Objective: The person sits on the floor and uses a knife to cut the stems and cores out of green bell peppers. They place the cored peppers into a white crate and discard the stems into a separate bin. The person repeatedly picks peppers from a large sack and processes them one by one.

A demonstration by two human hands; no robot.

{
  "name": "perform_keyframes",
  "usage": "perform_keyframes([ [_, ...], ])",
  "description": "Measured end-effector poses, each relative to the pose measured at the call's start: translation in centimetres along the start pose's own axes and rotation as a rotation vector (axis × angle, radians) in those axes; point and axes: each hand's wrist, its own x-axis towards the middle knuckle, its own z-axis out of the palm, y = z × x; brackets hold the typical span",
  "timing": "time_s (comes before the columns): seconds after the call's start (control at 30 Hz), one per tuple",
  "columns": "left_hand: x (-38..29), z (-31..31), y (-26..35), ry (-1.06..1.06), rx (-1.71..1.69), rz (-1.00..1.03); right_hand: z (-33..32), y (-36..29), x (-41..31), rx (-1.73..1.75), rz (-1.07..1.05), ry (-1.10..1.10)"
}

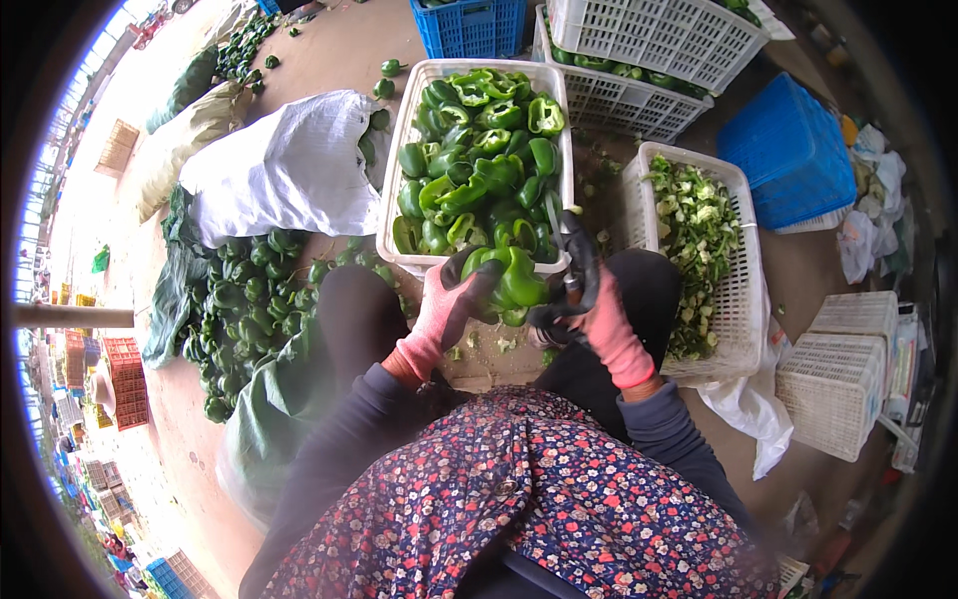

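Observation:
My left hand (458, 298), in a pink glove with a dark coated palm, grips a green bell pepper (518, 278) over the near edge of a white plastic crate (566, 150). My right hand (591, 288), gloved alike, closes round the handle of a knife (572, 287). The knife's narrow blade points up and away, over the crate's right side. Cut green peppers (479, 168) fill this crate, several with their pale insides showing. From this angle I cannot tell whether the held pepper is whole or cut.
At my right, a white crate (737, 329) holds pepper cores and trimmings (700, 224). Whole peppers (254, 299) lie heaped at left beside a white woven sack (284, 165). Stacked crates (644, 37) stand at the back, with a blue crate (786, 153) farther right.

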Motion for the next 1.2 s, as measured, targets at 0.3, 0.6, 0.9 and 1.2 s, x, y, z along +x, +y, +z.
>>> perform_keyframes([
  [0.3, 1.1, 2.0, 2.0, -0.342, -0.011, 0.044, -2.2, 2.1, -0.2, 0.463, -0.060, -0.048],
  [0.6, 3.4, 1.4, -1.1, -0.068, 0.261, 0.387, -3.5, 1.8, 10.0, 0.030, -0.238, 0.138],
  [0.9, 2.1, -0.6, 0.4, 0.091, 0.246, 0.364, 4.6, 6.1, 4.8, 0.091, -0.049, -0.137],
  [1.2, 1.1, -2.3, -2.0, 0.198, 0.080, 0.182, 6.7, 7.7, 3.7, 0.037, -0.024, -0.014],
])
